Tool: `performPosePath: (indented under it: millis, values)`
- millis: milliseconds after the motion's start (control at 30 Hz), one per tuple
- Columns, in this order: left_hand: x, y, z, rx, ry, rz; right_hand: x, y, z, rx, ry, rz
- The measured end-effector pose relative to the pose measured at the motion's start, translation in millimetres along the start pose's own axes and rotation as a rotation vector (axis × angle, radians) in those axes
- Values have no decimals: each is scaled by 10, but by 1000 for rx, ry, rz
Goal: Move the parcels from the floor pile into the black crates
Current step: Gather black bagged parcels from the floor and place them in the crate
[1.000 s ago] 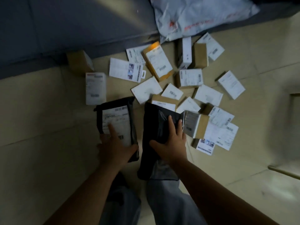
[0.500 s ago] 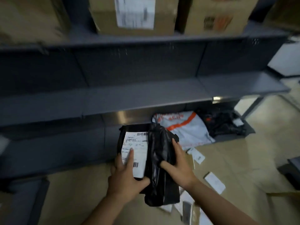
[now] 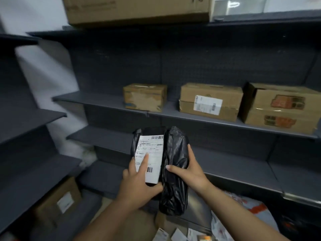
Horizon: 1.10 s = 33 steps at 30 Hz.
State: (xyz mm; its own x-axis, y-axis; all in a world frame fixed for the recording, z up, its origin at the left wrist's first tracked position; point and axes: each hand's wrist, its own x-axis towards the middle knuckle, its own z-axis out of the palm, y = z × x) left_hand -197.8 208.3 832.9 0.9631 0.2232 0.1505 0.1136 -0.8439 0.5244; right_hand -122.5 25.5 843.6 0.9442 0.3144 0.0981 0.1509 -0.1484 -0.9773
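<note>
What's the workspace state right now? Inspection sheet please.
Surface: floor barely in view, bottom edge.
Job's things: labelled black parcel and plain black parcel, held side by side in front of the shelves; no black crates in view.
Clutter: small parcels and a white-orange bag on the floor.
Grip: left hand holds the labelled parcel; right hand holds the plain one.
Cables: nothing seen.
Surroundings: dark shelves carrying cardboard boxes.

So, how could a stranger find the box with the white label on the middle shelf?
Look at the dark shelf holding three cardboard boxes. The labelled box stands in the middle. Only it carries a white shipping label with a barcode.
</note>
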Motion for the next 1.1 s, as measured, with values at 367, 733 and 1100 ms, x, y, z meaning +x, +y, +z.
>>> performPosePath:
  millis: [367, 733, 1100]
  values:
    - [-1516, -1118, -1090, 71, 274, -438, -456, -461, 1820, 95, -469, -215]
    - [-3823, -1726, -1704, 130, 437, -883, -2161, -761, 3630, -8, -774, -305]
    - [-6905, -1871, -2238, 249, 578, -1215, -4708, -1150, 4959, 25, -1127, -250]
